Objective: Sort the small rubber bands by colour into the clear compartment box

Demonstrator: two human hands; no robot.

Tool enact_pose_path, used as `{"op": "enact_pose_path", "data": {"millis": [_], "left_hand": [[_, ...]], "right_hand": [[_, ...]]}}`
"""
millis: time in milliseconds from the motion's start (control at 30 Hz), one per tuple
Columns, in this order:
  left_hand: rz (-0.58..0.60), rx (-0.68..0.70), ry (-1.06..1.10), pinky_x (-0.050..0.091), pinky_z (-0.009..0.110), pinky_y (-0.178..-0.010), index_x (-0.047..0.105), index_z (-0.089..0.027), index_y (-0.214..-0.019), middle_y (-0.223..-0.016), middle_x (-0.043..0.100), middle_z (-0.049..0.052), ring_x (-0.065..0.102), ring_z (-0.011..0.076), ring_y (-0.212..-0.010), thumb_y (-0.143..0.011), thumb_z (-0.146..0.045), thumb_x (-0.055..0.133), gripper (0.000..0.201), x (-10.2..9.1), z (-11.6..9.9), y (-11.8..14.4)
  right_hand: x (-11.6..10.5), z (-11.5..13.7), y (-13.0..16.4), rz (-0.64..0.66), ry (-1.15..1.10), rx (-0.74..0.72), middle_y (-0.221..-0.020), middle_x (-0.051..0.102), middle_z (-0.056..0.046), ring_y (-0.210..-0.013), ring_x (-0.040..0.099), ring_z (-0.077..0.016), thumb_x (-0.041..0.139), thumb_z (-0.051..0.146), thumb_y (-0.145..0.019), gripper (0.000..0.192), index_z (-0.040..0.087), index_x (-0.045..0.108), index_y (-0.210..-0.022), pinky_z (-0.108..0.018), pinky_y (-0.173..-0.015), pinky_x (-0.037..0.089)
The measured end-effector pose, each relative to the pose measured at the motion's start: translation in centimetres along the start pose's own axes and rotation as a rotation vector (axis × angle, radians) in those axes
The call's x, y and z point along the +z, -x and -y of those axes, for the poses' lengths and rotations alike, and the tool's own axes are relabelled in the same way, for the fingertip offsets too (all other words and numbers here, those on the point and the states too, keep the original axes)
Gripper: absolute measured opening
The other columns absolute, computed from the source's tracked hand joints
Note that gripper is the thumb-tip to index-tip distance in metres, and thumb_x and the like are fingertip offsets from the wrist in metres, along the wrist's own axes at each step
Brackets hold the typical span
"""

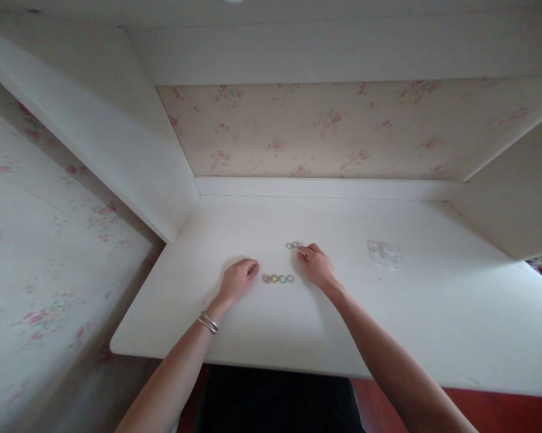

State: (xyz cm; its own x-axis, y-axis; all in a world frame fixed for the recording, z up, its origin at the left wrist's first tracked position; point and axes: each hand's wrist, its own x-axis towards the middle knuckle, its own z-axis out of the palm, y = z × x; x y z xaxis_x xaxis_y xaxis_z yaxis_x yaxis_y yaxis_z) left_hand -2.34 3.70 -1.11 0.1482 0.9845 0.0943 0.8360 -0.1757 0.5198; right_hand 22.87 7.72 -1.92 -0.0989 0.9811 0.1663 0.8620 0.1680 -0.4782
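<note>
row of rings on desk, mid-arranging. l hand curled just left of row, holds nothing. r hand fingertips at loose rings behind row, grip unclear. next: careful pinch, small.

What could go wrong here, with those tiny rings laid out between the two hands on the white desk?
1. The right hand has its fingertips right by the two loose rings; a small slip might flick them away.
2. The left hand rests close to the row of four coloured rings, so a sideways move could scatter the line.
3. The pale rings show poorly against the white desk and could be overlooked.
</note>
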Motion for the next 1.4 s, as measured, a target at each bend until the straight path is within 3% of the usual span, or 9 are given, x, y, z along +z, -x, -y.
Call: {"op": "enact_pose_path", "data": {"millis": [167,600,867,1100,1400], "left_hand": [[-0.027,0.022,-0.024,0.044,0.024,-0.076,0.064,-0.022,-0.092,-0.092,0.068,0.001,0.061,0.0134,-0.082,-0.090,-0.027,0.044,0.020,-0.2,-0.1,0.1],[-0.025,0.035,-0.029,0.043,0.023,-0.075,0.063,-0.023,-0.091,-0.090,0.067,0.000,0.061,0.0131,-0.082,-0.091,-0.027,0.043,0.020,-0.4,-0.2,0.3],[-0.041,0.066,-0.057,0.042,0.024,-0.072,0.064,-0.023,-0.090,-0.088,0.067,-0.001,0.061,0.0136,-0.080,-0.090,-0.027,0.044,0.020,-0.1,0.2,0.3],[-0.065,0.087,-0.033,0.041,0.024,-0.074,0.064,-0.023,-0.090,-0.090,0.067,-0.001,0.060,0.0137,-0.082,-0.090,-0.026,0.043,0.021,0.0,0.4,0.4],[-0.064,0.072,-0.041,0.041,0.024,-0.072,0.063,-0.023,-0.089,-0.088,0.067,0.000,0.060,0.0139,-0.081,-0.091,-0.027,0.042,0.022,-0.3,0.3,0.6]], "right_hand": [[0.4,-0.2,-1.8,0.020,0.093,-0.031,-0.093,0.059,-0.003,-0.076,0.056,-0.0145,0.045,0.030,-0.089,0.026,0.030,0.067,-0.103,-0.024,-0.061,0.036],[1.2,0.7,-0.8,-0.069,0.083,-0.092,-0.094,0.059,-0.004,-0.077,0.056,-0.0135,0.039,0.030,-0.093,0.028,0.023,0.065,-0.099,-0.024,-0.063,0.037],[1.0,1.2,1.4,0.051,0.041,-0.192,-0.092,0.061,-0.003,-0.079,0.057,-0.0129,0.039,0.032,-0.093,0.030,0.024,0.067,-0.096,-0.023,-0.071,0.039],[0.9,0.7,-0.7,-0.001,0.019,-0.010,-0.098,0.061,-0.002,-0.080,0.058,-0.0121,0.042,0.033,-0.091,0.028,0.026,0.067,-0.099,-0.021,-0.069,0.040],[0.3,0.6,-4.5,0.196,0.124,0.086,-0.094,0.066,-0.005,-0.082,0.060,-0.0160,0.051,0.035,-0.084,0.025,0.024,0.071,-0.092,-0.022,-0.066,0.038]]}}
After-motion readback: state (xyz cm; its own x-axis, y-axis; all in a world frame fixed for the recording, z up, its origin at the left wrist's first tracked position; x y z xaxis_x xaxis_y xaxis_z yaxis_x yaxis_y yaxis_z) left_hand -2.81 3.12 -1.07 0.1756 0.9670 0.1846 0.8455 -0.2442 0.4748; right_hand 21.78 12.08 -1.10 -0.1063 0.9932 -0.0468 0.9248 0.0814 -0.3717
